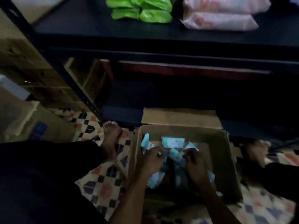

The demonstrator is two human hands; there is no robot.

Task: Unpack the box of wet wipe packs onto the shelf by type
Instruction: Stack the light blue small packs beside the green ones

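Hands reach into the cardboard box [226, 159]: left hand [152, 160] and right hand [196, 165] each curl round pale blue wipe packs [173, 142]; grip blurred.

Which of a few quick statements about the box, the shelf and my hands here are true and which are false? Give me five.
1. Green packs lie on the shelf. True.
2. The pink packs sit left of the green ones. False: they lie to the right of the green ones.
3. Both hands are down inside the cardboard box. True: the left hand and the right hand are in among the pale blue packs.
4. The box stands on the shelf. False: it sits on the patterned floor in front of the shelf.
5. The box is empty. False: pale blue packs are in it.
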